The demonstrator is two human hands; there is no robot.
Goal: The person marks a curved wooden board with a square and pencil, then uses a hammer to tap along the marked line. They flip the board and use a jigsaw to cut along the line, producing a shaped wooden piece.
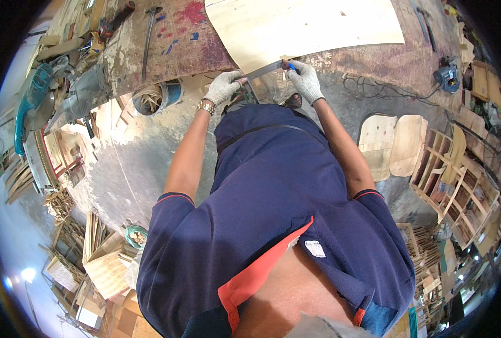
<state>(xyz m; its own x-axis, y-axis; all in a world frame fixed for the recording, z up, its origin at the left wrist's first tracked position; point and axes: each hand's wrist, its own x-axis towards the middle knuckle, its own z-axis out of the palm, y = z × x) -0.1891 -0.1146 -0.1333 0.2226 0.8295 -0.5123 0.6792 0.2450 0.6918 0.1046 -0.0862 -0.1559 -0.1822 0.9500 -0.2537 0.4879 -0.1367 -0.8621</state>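
Both of my hands wear pale knitted gloves with bare fingertips, at the near edge of the workbench (177, 59). A flat grey metal strip (264, 70) spans the space between them. Its left end is pinched in my left hand (224, 88), which has a gold-coloured watch (206, 106) at the wrist. My right hand (308, 83) closes on the other end, with a small blue, pen-like thing (291, 66) showing at its fingers. Just beyond lies a pale plywood sheet (307, 25) with a curved left edge, its near edge close to the strip.
A hammer (149, 42) lies on the bench at left, near a dark red-handled tool (119, 18). Farther left is a teal power tool (33, 98). A blue power tool (446, 74) with a cable sits at right. Rounded wooden panels (391, 143) and a wooden frame (456, 180) stand below.
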